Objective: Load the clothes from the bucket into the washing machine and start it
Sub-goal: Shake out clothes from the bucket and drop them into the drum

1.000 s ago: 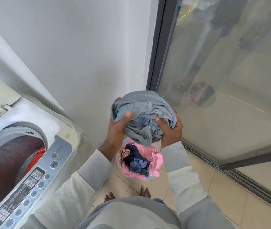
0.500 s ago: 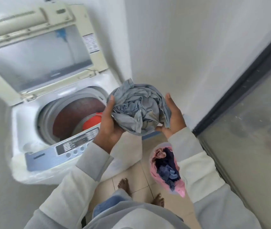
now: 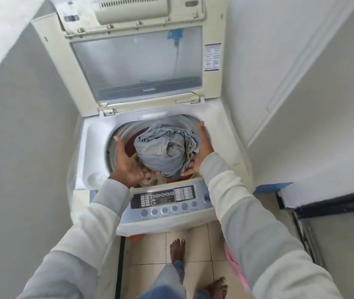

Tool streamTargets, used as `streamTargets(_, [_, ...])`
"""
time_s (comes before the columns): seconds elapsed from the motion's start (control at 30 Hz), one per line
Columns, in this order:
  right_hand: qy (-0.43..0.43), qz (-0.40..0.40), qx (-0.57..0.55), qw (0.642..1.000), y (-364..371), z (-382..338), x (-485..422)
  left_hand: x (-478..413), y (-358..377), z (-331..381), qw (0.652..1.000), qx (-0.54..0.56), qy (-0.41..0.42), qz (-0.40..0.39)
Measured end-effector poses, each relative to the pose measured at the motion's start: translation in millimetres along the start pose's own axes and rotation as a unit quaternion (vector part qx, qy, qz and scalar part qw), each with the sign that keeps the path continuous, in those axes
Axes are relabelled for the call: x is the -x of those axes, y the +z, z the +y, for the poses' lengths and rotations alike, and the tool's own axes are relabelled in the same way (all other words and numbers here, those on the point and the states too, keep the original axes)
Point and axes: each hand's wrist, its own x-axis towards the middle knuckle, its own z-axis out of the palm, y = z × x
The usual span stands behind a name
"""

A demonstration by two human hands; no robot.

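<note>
A top-loading washing machine stands straight ahead with its lid raised. A crumpled grey-blue bundle of clothes sits in the mouth of the drum, over reddish and beige laundry. My left hand is at the bundle's left with the palm up, thumb raised and fingers straight, reaching under it. My right hand lies flat against the bundle's right side with straight fingers. A strip of the pink bucket shows on the floor behind my right sleeve.
The control panel with a row of round buttons runs along the machine's front edge, below my wrists. Walls close in on the left and right. A dark door frame is at the right. My bare feet stand on the tiled floor.
I turned from the bucket to face the machine and carried the grey-blue bundle left and down into the drum's mouth. My fingers have gone from gripping it to straight.
</note>
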Motion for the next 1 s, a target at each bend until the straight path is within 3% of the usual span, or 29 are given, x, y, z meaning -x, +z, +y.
streamTargets(0.13, [0.029, 0.044, 0.01, 0.999, 14, -2, -39, -24, -22, 17, 0.998, -0.009, -0.04, 0.046])
streamTargets(0.3, [0.034, 0.037, 0.032, 0.998, 16, -4, -60, -42, -37, 24, 0.993, -0.026, -0.048, 0.106])
streamTargets(0.47, [-0.007, 0.053, 0.1, 0.994, 12, -5, -52, -43, -14, 7, 0.969, -0.218, 0.004, 0.116])
streamTargets(0.57, [-0.07, 0.082, 0.198, 0.974, 3, -3, -32, -37, 14, -13, 0.948, -0.296, 0.041, 0.105])
streamTargets(0.7, [-0.227, 0.122, 0.292, 0.921, -21, 6, 8, -21, 57, -40, 0.919, -0.368, 0.119, 0.07])
streamTargets(0.83, [-0.326, 0.181, 0.376, 0.848, -64, 24, 49, -6, 94, -73, 0.83, -0.513, 0.219, 0.006])
streamTargets(1.0, [-0.398, 0.277, 0.435, 0.758, -137, 56, 100, 10, 140, -127, 0.726, -0.632, 0.259, -0.079])
